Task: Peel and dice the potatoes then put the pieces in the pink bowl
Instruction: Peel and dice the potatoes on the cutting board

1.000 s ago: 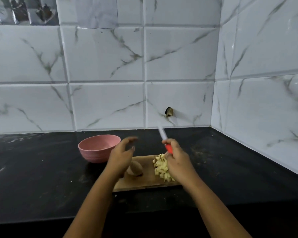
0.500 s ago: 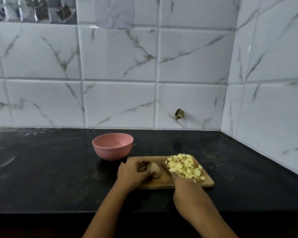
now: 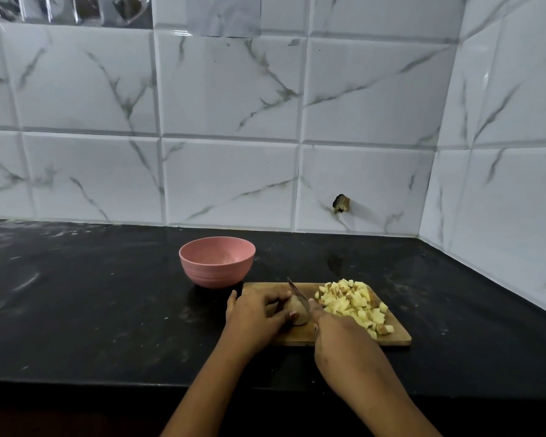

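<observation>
Black counter (image 3: pixel 108 310): left hand (image 3: pixel 256 316) holds potato (image 3: pixel 298 312); right hand (image 3: pixel 341 339) grips knife (image 3: pixel 297 290).

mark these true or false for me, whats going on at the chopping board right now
1. The pink bowl holds diced potato. False: it looks empty; the diced pieces lie piled on the cutting board.
2. The left hand holds a potato down on the board. True.
3. The right hand holds a knife, its blade over the potato. True.
4. The bowl stands to the right of the board. False: it stands on the counter by the board's far left corner.
5. The diced pieces lie on the right part of the board. True.
</observation>
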